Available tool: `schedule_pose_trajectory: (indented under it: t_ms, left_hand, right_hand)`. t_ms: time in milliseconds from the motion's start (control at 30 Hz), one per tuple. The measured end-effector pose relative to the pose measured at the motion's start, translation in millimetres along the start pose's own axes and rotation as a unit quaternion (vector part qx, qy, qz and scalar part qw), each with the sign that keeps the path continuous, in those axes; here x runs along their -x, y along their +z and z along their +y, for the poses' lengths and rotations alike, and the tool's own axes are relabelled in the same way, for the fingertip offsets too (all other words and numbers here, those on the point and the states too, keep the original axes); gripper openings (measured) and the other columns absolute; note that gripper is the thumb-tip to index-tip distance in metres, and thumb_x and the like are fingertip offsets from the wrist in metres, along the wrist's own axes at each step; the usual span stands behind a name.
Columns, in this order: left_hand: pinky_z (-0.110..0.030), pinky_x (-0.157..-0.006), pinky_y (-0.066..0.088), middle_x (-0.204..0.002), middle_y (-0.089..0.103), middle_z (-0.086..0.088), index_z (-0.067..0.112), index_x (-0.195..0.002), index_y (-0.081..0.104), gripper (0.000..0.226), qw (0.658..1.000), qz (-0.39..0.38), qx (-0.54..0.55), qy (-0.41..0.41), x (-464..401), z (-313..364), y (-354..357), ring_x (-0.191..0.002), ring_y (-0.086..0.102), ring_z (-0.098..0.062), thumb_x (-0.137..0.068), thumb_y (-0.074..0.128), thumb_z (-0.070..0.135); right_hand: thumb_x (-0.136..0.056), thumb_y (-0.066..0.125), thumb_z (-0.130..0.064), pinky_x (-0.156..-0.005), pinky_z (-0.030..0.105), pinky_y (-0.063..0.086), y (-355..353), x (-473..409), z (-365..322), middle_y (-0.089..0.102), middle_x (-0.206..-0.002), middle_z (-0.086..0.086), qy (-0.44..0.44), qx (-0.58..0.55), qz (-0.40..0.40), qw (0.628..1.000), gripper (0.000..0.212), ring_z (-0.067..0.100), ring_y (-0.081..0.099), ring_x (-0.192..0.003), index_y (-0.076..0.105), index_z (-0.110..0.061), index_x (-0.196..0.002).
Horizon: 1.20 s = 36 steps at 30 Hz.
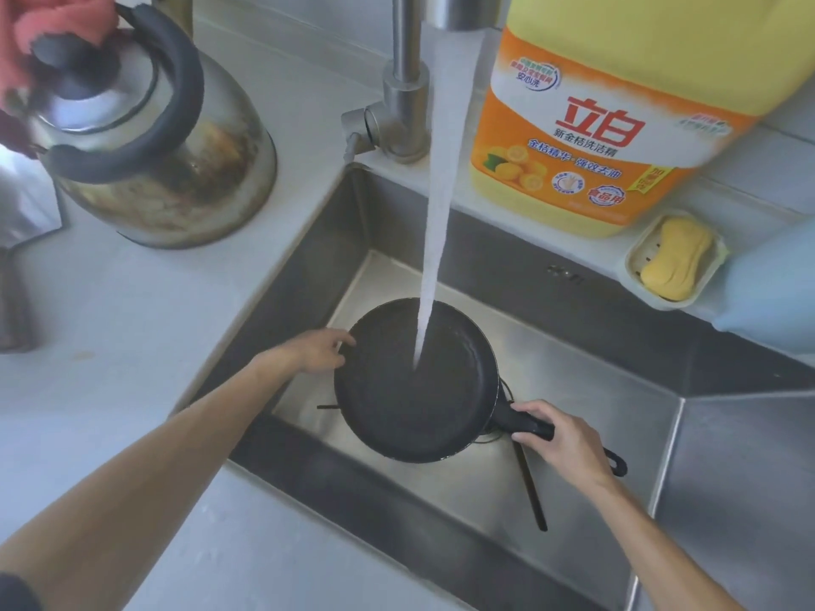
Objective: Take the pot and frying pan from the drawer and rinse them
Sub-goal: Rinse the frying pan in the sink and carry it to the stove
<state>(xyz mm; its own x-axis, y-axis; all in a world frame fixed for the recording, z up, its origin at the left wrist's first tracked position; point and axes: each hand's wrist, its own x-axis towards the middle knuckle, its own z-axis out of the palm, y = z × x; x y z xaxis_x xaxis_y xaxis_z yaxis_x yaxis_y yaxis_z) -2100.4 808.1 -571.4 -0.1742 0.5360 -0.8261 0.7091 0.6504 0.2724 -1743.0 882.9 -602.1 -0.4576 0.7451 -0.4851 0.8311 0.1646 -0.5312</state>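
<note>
A black frying pan (397, 399) is held level inside the steel sink (608, 390), under a stream of water (434, 258) that falls from the faucet (408, 77) onto its inner surface. My right hand (558, 438) grips the pan's black handle at the lower right. My left hand (319, 350) rests against the pan's left rim with fingers spread along the edge. No pot is in view.
A stained steel kettle (167, 143) with a black handle stands on the counter at upper left. A large yellow detergent bottle (617, 108) and a soap dish with yellow soap (674, 262) sit behind the sink. Dark chopsticks (531, 491) lie on the sink floor.
</note>
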Motion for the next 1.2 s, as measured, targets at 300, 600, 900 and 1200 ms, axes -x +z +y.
schedule_pose_trajectory:
  t_ms: [300,600,900,1200]
  left_hand:
    - [-0.027,-0.077,0.043,-0.102,0.065,0.001,0.03,-0.119,0.063,0.036,0.985,0.117,-0.103,0.068,30,8,-16,-0.097,0.06,-0.021,-0.082,0.059,0.028]
    - [-0.033,-0.077,0.044,-0.103,0.072,0.001,0.033,-0.097,0.071,0.027,0.955,0.247,-0.142,0.083,68,33,-46,-0.096,0.064,-0.028,-0.08,0.051,0.036]
    - [-0.03,-0.079,0.05,-0.069,0.057,0.015,0.033,-0.115,0.063,0.039,0.997,0.065,0.015,0.049,41,-3,10,-0.079,0.057,-0.015,-0.077,0.067,0.022]
    - [-0.033,-0.069,0.048,-0.082,0.047,0.006,0.037,-0.113,0.063,0.039,0.918,0.335,-0.02,0.214,80,5,-1,-0.074,0.049,-0.013,-0.079,0.06,0.016]
  right_hand:
    - [-0.074,0.077,-0.023,-0.088,0.012,0.039,10,23,8,0.065,-0.101,-0.035,0.016,-0.118,-0.068,0.991,0.047,-0.016,0.056,-0.102,0.059,-0.054,-0.104]
    - [-0.062,0.064,-0.073,-0.101,0.013,0.038,-27,20,-14,0.054,-0.112,-0.044,-0.028,-0.115,-0.206,0.971,0.052,-0.017,0.051,-0.11,0.053,-0.061,-0.112]
    - [-0.086,0.044,-0.059,-0.058,0.028,0.036,-132,10,-63,0.058,-0.08,-0.027,-0.244,0.32,0.043,0.914,0.045,0.021,0.058,-0.072,0.049,-0.045,-0.129]
    - [-0.087,0.062,-0.033,-0.073,0.032,0.044,-89,21,-13,0.068,-0.084,0.005,-0.289,0.231,0.255,0.893,0.037,0.027,0.062,-0.069,0.062,-0.021,-0.122]
